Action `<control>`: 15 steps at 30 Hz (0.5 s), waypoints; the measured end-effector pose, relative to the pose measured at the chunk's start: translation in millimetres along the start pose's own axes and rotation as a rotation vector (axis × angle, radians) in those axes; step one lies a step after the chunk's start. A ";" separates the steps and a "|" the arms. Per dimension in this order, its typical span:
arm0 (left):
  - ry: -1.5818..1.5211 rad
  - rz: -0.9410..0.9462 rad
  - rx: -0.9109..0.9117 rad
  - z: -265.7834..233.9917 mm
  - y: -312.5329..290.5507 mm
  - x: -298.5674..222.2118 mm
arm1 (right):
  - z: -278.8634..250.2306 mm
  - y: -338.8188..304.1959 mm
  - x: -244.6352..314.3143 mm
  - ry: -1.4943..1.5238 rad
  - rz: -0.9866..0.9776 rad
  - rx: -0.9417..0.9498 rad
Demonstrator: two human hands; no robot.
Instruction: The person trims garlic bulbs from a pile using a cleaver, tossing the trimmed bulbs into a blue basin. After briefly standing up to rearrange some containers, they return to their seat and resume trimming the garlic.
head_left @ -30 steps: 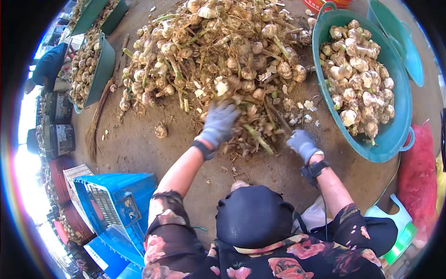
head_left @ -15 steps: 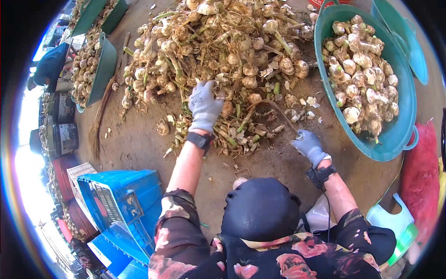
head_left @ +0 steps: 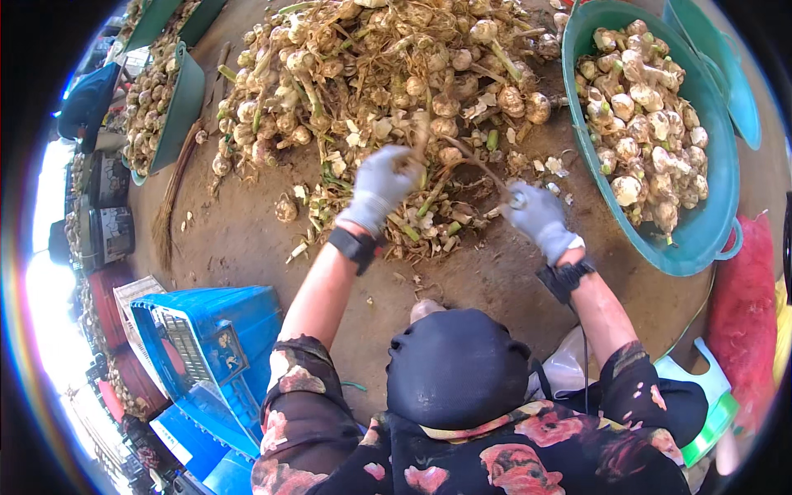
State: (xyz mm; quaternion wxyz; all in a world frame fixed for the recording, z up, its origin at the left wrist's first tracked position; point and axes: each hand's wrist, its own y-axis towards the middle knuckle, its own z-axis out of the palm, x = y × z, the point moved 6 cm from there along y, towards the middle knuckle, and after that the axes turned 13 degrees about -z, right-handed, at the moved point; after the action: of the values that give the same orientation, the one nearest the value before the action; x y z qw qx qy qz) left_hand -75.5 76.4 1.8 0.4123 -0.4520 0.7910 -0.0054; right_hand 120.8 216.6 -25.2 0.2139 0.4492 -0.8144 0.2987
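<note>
Left hand (head_left: pixel 384 183) curled round blurred garlic (head_left: pixel 421 145); right (head_left: pixel 536 216), tool (head_left: pixel 480 163).

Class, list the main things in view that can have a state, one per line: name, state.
Left hand: gloved, fingers curled, grip blurred
Right hand: gloved, closed around thin tool
Garlic pile: heaped on floor
Stem pieces: scattered
Green tub: partly filled with bulbs
Broom: lying down

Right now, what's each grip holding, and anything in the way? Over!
Left grip: garlic, blurred. Right grip: thin tool. Trimmings heaped on ground between.
</note>
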 end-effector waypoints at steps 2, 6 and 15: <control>0.137 0.266 -0.077 13.6 -25.3 -24.2 | -9.8 15.4 47.7 0.022 -0.150 -0.034; 0.134 0.472 -0.354 -2.3 -50.1 -32.7 | 8.9 18.8 28.9 -0.102 -0.154 0.177; -1.986 -0.620 0.552 63.2 -29.1 53.5 | 9.9 -7.8 14.8 -0.203 -0.095 0.058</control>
State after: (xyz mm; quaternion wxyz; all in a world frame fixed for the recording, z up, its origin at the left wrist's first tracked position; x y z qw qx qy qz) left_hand -26.8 43.7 -63.4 0.9388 -0.3263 -0.0751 0.0814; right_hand 119.2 197.6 -21.0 0.1311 0.5213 -0.8006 0.2647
